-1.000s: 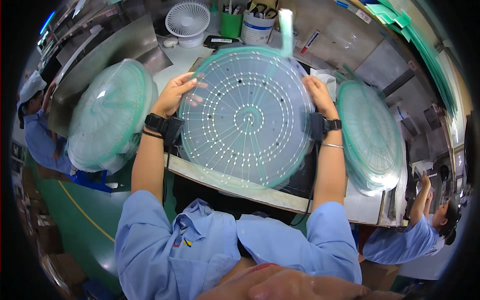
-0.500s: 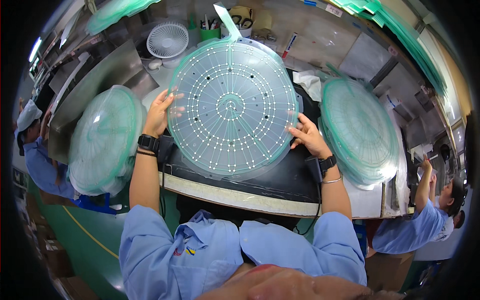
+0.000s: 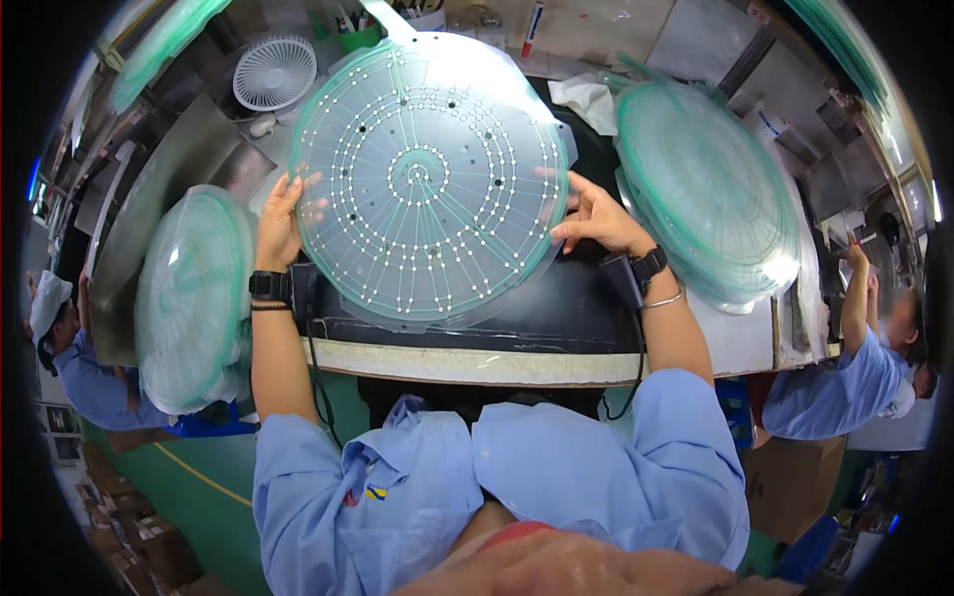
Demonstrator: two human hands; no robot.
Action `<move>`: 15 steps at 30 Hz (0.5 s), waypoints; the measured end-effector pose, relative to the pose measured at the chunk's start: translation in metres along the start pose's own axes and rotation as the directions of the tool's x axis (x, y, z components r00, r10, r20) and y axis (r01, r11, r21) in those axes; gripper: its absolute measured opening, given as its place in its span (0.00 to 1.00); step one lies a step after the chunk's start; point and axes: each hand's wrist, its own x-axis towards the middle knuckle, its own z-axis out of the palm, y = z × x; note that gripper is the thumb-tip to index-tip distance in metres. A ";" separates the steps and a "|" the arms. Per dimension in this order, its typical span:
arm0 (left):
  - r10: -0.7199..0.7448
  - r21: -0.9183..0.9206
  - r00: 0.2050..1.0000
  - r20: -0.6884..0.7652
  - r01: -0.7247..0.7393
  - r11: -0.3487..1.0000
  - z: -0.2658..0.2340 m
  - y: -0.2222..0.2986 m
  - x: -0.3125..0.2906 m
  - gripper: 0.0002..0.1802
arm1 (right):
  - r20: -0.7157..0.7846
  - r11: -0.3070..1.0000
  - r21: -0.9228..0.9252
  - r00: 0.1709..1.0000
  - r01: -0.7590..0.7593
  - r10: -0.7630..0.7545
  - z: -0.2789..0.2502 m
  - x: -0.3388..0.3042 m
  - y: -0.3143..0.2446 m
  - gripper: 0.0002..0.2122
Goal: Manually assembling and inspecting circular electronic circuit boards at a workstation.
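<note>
- Currently both hands on one big clear disc, held up in front of the person, over the black work surface; can't tell if its lower edge touches down.
- Left hand: gripping the disc's left rim, thumb on the edge, fingers behind, visible through the plastic.
- Right hand: holding the right rim, some fingers behind the sheet, thumb at the edge, thumb and forefinger spread apart.
- Disc: green rim, rings of white dots, thin lines fanning out from a centre swirl, pale strip running off the top; bright glare upper right.
- Left of it: left stack of similar green-edged discs, next to a bent metal sheet.
- Right of it: right stack, same kind, tilted in view.
- Behind: white fan, green cup with pens, red-and-white marker, crumpled white sheet near the right stack.
- Co-workers in blue, one far left, one far right.
</note>
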 end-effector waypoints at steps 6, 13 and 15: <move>-0.024 -0.062 0.998 0.057 0.028 0.998 -0.003 -0.004 0.002 0.19 | 0.030 0.999 0.037 1.000 -0.004 0.003 0.001 -0.001 0.006 0.40; -0.046 -0.094 0.998 0.029 0.049 0.994 -0.002 0.001 0.009 0.19 | 0.023 0.998 0.043 0.999 -0.038 0.037 0.005 0.007 0.005 0.33; -0.037 -0.106 0.998 0.043 0.041 0.993 -0.005 0.002 0.003 0.17 | 0.007 0.999 0.017 0.999 -0.044 0.044 0.009 0.007 0.004 0.33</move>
